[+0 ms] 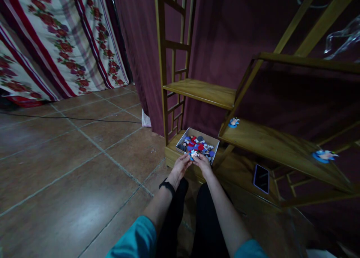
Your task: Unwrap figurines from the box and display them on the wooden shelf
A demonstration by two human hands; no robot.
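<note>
Between the fingertips of both hands is a small figurine [194, 154] with a blue base and a white and blue body. My left hand [181, 165] pinches it from the left, a dark band around the wrist. From the right, my right hand [203, 163] grips the same piece. Just beyond my fingers stands an open white box [214, 141] on the low wooden shelf, filled with several small red, blue, purple, grey and white pieces, too small to make out singly.
Two similar blue-based figurines sit on the middle shelf [264, 138]: one figurine [233, 122] at its left end, another figurine [325, 156] toward the right. A phone [261, 179] lies on the lower shelf. Wooden uprights [161, 63] rise left of the box. A cable [92, 119] crosses the tiled floor.
</note>
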